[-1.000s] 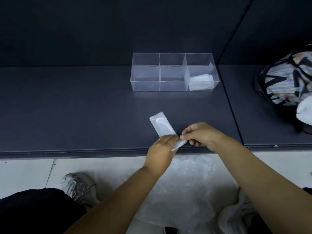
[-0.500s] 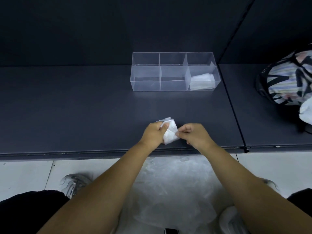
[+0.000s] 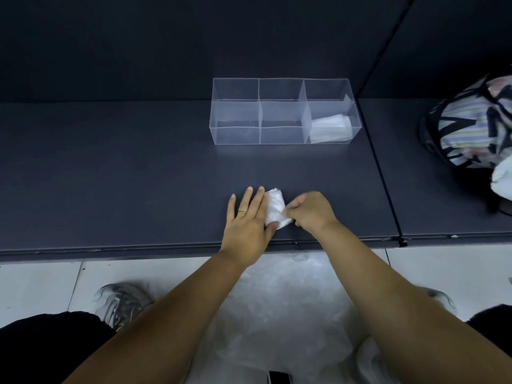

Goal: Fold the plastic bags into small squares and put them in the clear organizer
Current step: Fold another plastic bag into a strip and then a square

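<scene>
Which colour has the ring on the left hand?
Gold. The ring on the left hand, which rests on the folded plastic bag, shows best in the head view.

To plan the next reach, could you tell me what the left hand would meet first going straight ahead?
Past bare shelf, the left hand would likely meet the clear organizer, at its middle compartment's front wall.
</scene>
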Demonstrator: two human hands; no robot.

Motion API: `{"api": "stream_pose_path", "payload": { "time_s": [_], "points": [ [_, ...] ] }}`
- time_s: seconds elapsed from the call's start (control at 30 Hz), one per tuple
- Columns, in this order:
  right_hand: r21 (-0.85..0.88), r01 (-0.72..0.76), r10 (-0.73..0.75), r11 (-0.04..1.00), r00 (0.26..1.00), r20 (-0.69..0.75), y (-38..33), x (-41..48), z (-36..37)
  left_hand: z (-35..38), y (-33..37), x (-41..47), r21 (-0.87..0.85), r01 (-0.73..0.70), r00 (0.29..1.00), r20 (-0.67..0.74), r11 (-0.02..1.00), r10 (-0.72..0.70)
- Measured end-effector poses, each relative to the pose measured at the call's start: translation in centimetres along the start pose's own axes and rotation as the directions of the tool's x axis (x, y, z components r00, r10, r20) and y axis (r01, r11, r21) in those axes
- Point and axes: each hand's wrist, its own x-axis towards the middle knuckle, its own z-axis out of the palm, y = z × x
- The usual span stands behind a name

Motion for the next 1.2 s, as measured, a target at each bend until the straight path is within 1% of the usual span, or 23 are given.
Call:
{"api": "stream_pose_path", "payload": {
  "time_s": [0.03, 0.1, 0.17, 0.23, 0.33, 0.47, 0.57, 0.67, 0.73, 0.77, 0.83, 0.93, 1.0, 1.03, 1.07, 1.1, 1.13, 1.17, 1.2],
  "points": [
    [-0.027, 0.033, -0.034, 0.999, 0.999, -0.034, 0.1, -0.3, 0.4, 0.0, -0.1, 0.0, 0.018, 0.021, 1.0, 0.021, 1.0, -0.021],
    [-0.141, 0.1, -0.121, 0.985, 0.981, -0.149, 0.9, -1.1, 1.8, 0.1, -0.3, 0.1, 0.048, 0.036, 0.998, 0.058, 0.998, -0.038],
    [-0.252, 0.157, -0.226, 0.955, 0.935, -0.274, 2.0, -2.1, 3.0, 0.1, -0.4, 0.1, 0.073, 0.04, 0.995, 0.086, 0.997, -0.046],
    [-0.307, 0.193, -0.299, 0.932, 0.888, -0.351, 3.3, -2.5, 3.6, -0.1, -0.6, 0.2, 0.089, 0.05, 0.992, 0.111, 0.995, -0.06],
    [-0.361, 0.198, -0.341, 0.911, 0.855, -0.392, 4.2, -2.2, 3.1, -0.5, -0.7, 0.5, 0.102, 0.06, 0.988, 0.137, 0.993, -0.074],
    [-0.343, 0.15, -0.292, 0.927, 0.864, -0.411, 3.9, -1.9, 2.6, -0.6, -0.5, 0.6, 0.111, 0.094, 0.984, 0.142, 0.989, -0.109],
    [-0.283, 0.087, -0.201, 0.955, 0.892, -0.405, 2.9, -2.1, 2.8, -0.5, 0.0, 0.2, 0.066, 0.185, 0.969, 0.153, 0.981, -0.193],
    [-0.236, 0.005, -0.077, 0.972, 0.952, -0.295, 1.0, -2.2, 3.1, -0.5, 1.4, -0.1, 0.04, 0.306, 0.935, 0.177, 0.951, -0.308],
    [-0.212, -0.039, -0.015, 0.977, 0.969, -0.248, 0.1, -2.2, 3.1, -0.7, 2.3, -0.1, 0.03, 0.363, 0.911, 0.2, 0.931, -0.361],
    [-0.163, -0.038, -0.003, 0.986, 0.969, -0.245, -0.2, -2.2, 3.0, -0.7, 2.7, -0.1, 0.019, 0.385, 0.901, 0.21, 0.923, -0.38],
    [0.023, 0.021, -0.015, 1.0, 0.974, -0.226, -0.5, -2.1, 2.8, -0.8, 3.2, -0.3, -0.023, 0.418, 0.887, 0.228, 0.908, -0.403],
    [0.344, 0.057, -0.003, 0.937, 0.988, -0.157, -0.4, -2.4, 2.1, -1.3, 3.3, -0.6, -0.166, 0.442, 0.876, 0.291, 0.881, -0.385],
    [0.459, 0.106, -0.052, 0.882, 0.99, -0.129, -0.1, -2.6, 0.8, -2.4, 2.5, -0.4, -0.314, 0.466, 0.873, 0.314, 0.827, -0.372],
    [0.487, 0.151, -0.114, 0.86, 0.988, -0.105, 0.0, -2.7, 0.0, -3.3, 2.0, -0.1, -0.401, 0.472, 0.876, 0.309, 0.785, -0.369],
    [0.492, 0.193, -0.187, 0.849, 0.98, -0.063, 0.0, -2.8, -1.1, -4.1, 1.4, 0.2, -0.505, 0.477, 0.878, 0.315, 0.719, -0.362],
    [0.479, 0.227, -0.257, 0.848, 0.966, -0.002, 0.0, -2.9, -2.2, -5.1, 1.0, 0.5, -0.625, 0.478, 0.879, 0.346, 0.617, -0.33],
    [0.459, 0.252, -0.317, 0.852, 0.946, 0.069, -0.1, -3.0, -3.3, -6.0, 0.9, 0.9, -0.729, 0.478, 0.879, 0.398, 0.491, -0.264],
    [0.447, 0.271, -0.363, 0.852, 0.922, 0.133, -0.3, -3.1, -4.3, -6.9, 1.0, 1.2, -0.793, 0.473, 0.881, 0.44, 0.385, -0.175],
    [0.45, 0.281, -0.394, 0.848, 0.902, 0.178, -0.6, -3.1, -5.2, -7.6, 1.1, 1.7, -0.825, 0.472, 0.878, 0.472, 0.31, -0.082]
  ]
}}
